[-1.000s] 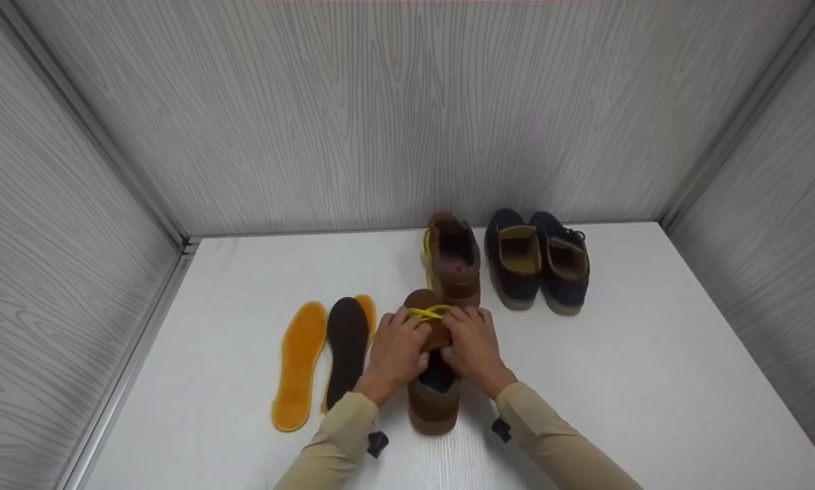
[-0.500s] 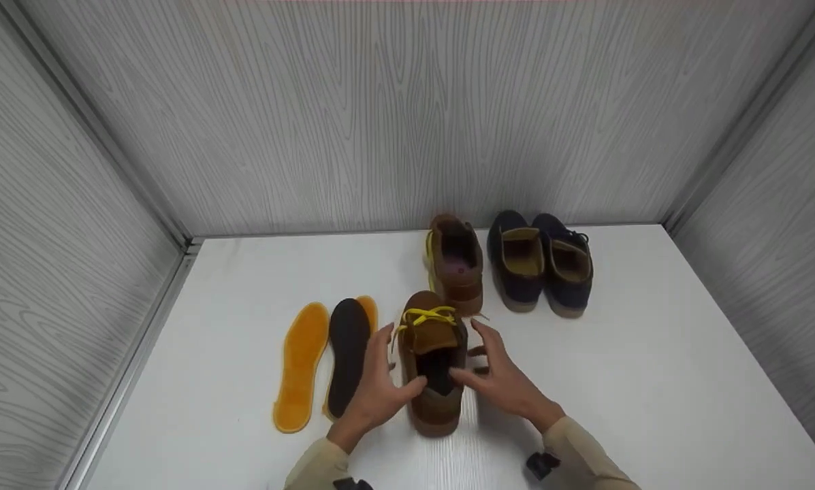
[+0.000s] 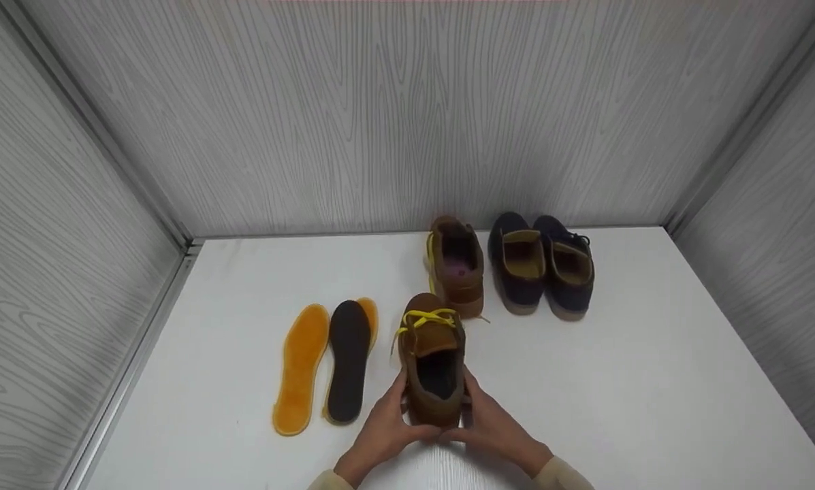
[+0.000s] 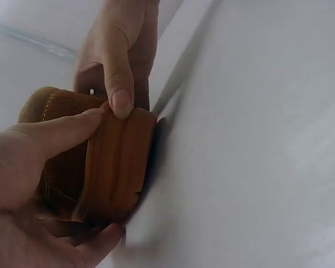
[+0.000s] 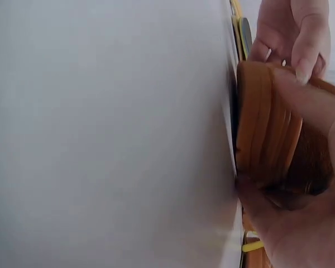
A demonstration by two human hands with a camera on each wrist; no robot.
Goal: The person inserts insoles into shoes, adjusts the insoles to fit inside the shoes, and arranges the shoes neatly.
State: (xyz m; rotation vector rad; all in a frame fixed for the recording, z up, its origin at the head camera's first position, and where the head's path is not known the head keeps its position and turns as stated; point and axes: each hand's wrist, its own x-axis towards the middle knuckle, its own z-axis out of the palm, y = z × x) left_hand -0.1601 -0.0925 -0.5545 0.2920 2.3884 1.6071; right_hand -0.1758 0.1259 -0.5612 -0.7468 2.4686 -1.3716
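A brown shoe (image 3: 429,338) with a yellow bow-tied lace points away from me, its dark inside visible. My left hand (image 3: 382,430) grips its heel from the left, and my right hand (image 3: 497,427) holds the heel from the right. Both thumbs meet on the back of the heel (image 4: 114,167), as the left wrist view shows. The fingers curl along the shoe's sides and are partly hidden by it. A dark gap or shadow lies under the heel; whether it is lifted, I cannot tell. Just beyond the toe stands the matching brown shoe (image 3: 474,291).
Two dark navy shoes (image 3: 526,291) stand side by side at the back right, near the rear panel (image 3: 312,136). Left of the held shoe lie an orange insole (image 3: 301,367) and a black insole (image 3: 347,361) partly over another orange one (image 3: 372,320). Panels enclose the white table (image 3: 618,381).
Both hands let go of the upper near the lace, spread apart, then came back toward me and took the heel from both sides. The insoles and other shoes stayed put.
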